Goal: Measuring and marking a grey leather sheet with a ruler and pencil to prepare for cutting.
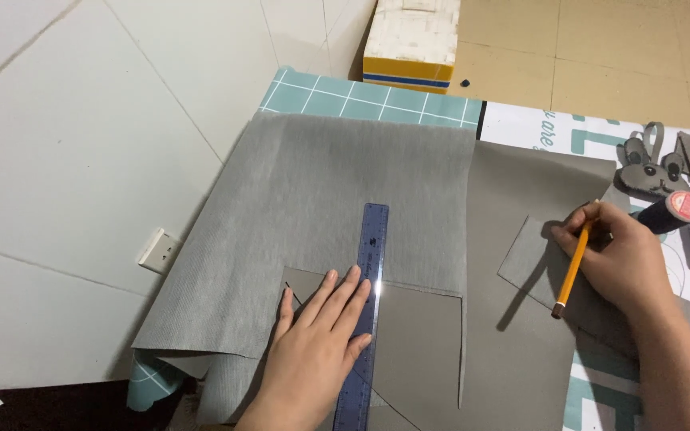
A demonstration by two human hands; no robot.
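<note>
Low in the frame's centre, I see my left hand (323,335), fingers spread, pinning the thin blue ruler (363,319) on limp grey sheet (321,199); right hand (612,255) pinches a pencil (573,267). Ruler looks slippery, so press flat.

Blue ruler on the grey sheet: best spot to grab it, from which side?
Probably the far end of the blue ruler, from its right long edge. It lies flat, running away from the person; the left hand presses its near half from the left, while the far end and right edge stay bare on the grey sheet.
</note>
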